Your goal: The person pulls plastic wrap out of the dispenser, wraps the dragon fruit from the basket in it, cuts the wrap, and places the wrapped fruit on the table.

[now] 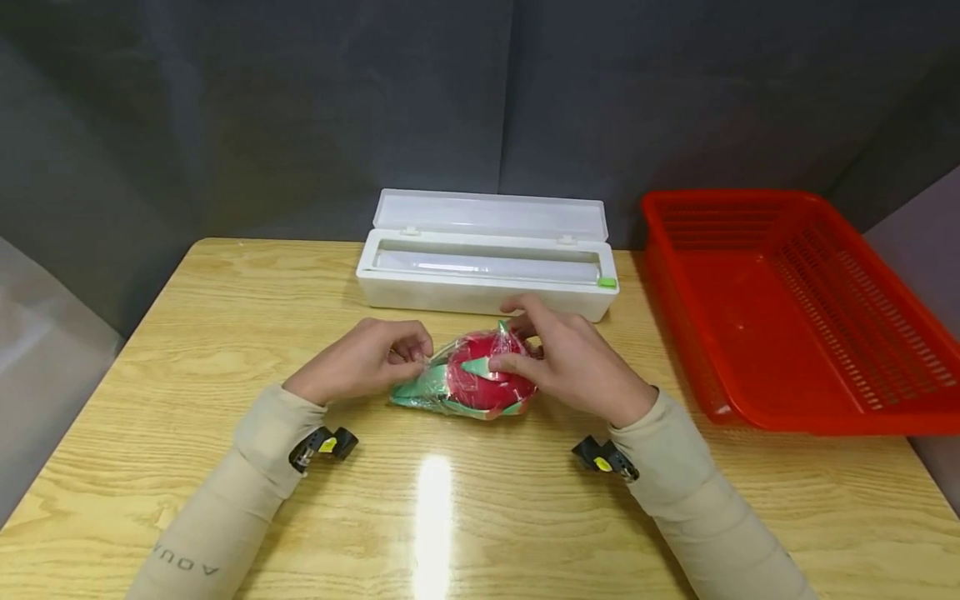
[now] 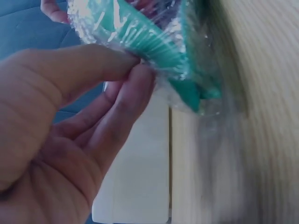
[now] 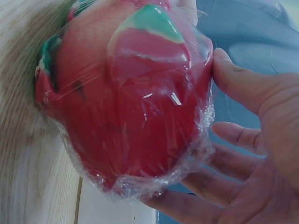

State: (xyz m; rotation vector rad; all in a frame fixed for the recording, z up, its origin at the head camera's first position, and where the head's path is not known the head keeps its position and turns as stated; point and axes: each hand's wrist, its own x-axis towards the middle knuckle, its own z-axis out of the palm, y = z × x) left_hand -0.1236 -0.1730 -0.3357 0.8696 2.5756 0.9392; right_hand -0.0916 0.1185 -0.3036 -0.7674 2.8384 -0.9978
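Note:
A red dragon fruit (image 1: 480, 385) with green-tipped scales lies on its side on the table, covered in wrinkled cling film (image 3: 135, 184). My left hand (image 1: 363, 360) is at its green pointed end; in the left wrist view the thumb and index finger pinch the film beside a green scale (image 2: 149, 44). On the other end, my right hand (image 1: 573, 362) holds the fruit, its thumb against the side and the other fingers spread around the rounded end. Its index finger is raised in the head view. Film bunches near those fingertips in the right wrist view.
Behind the fruit stands a white cling film box (image 1: 480, 296), lid raised, a roll (image 1: 487, 267) inside and a green piece (image 1: 607, 283) at its right corner. A red perforated basket (image 1: 738, 308) stands to the right. The wooden table (image 1: 502, 517) ends before a dark backdrop.

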